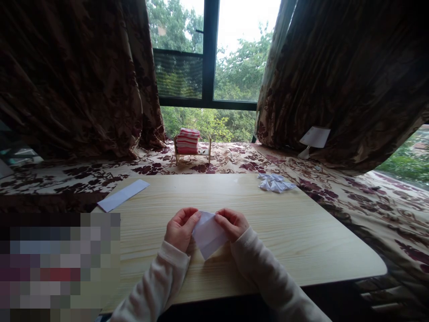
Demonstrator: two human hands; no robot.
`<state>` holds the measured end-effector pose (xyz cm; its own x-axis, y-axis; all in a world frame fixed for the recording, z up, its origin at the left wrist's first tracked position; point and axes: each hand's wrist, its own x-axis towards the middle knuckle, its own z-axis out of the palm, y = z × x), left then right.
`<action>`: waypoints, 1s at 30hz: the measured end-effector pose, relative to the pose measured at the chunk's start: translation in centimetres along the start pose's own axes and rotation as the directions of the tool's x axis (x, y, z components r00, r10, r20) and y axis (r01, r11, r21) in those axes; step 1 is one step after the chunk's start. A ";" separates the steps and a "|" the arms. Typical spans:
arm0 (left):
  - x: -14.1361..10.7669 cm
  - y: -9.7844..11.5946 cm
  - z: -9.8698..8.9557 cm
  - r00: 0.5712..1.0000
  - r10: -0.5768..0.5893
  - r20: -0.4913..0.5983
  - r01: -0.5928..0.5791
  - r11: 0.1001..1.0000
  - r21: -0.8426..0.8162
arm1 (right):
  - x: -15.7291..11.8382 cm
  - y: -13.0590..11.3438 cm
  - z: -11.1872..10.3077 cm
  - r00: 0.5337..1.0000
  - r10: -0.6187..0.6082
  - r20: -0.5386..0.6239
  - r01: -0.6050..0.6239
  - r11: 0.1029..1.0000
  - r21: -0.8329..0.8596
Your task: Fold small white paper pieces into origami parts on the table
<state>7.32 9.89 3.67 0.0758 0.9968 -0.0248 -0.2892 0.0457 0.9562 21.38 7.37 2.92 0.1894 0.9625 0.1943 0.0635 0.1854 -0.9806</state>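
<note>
A small sheet of white paper [209, 237] is held up between my two hands over the light wooden table [161, 192]. My left hand [182, 227] pinches its upper left edge between thumb and fingers. On the upper right edge, my right hand [233, 223] has a similar pinch. One corner of the paper points down toward me, and a faint crease runs across its lower part. White sleeves cover both wrists.
A white paper strip [124, 195] lies at the table's far left. Several folded white paper pieces [275, 182] sit at the far right corner. Behind stand a small wooden rack [210, 150] with red-and-white cloths [188, 141] and a white lamp [314, 137]. The lower left is pixelated.
</note>
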 end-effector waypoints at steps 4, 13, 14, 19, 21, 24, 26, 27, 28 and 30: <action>-0.4 0.2 0.2 0.999 0.038 0.001 -0.038 0.999 0.029 | 0.1 0.2 0.0 1.000 -0.013 -0.024 0.014 0.999 0.040; -0.7 1.0 0.5 0.991 0.132 0.014 -0.133 0.987 0.094 | 0.2 0.4 -0.1 0.997 -0.025 -0.066 0.027 0.999 0.035; -0.7 1.0 0.5 0.990 0.139 0.020 -0.140 0.985 0.100 | 0.2 0.4 -0.1 0.997 -0.024 -0.069 0.027 0.999 0.033; -0.8 0.9 0.5 0.988 0.149 0.038 -0.153 0.979 0.133 | 0.2 0.1 -0.4 0.999 -0.021 -0.050 0.023 0.999 0.033; -0.8 0.8 0.5 0.988 0.151 0.037 -0.155 0.978 0.143 | 0.2 0.1 -0.5 0.999 -0.019 -0.050 0.021 0.999 0.033; -0.9 0.7 0.5 0.986 0.162 0.032 -0.165 0.975 0.149 | 0.2 0.1 -0.5 0.998 -0.026 -0.049 0.027 0.999 0.028; -1.0 0.7 0.6 0.984 0.172 0.032 -0.175 0.973 0.149 | 0.2 0.1 -0.6 0.998 -0.029 -0.058 0.031 0.999 0.030; -1.0 0.7 0.7 0.984 0.178 0.034 -0.181 0.972 0.150 | 0.2 0.1 -0.5 0.997 -0.030 -0.065 0.032 0.999 0.031; -1.0 0.7 0.8 0.982 0.183 0.035 -0.186 0.971 0.151 | 0.2 0.1 -0.5 0.997 -0.028 -0.066 0.030 0.999 0.031; -1.1 0.6 0.9 0.980 0.195 0.031 -0.198 0.968 0.156 | 0.2 0.0 -0.5 0.997 -0.025 -0.070 0.028 0.999 0.034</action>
<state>7.89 8.76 4.54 0.0476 0.9840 0.1718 -0.1463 -0.1632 0.9757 21.90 7.46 2.95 0.2559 0.9412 0.2205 0.0350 0.2189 -0.9751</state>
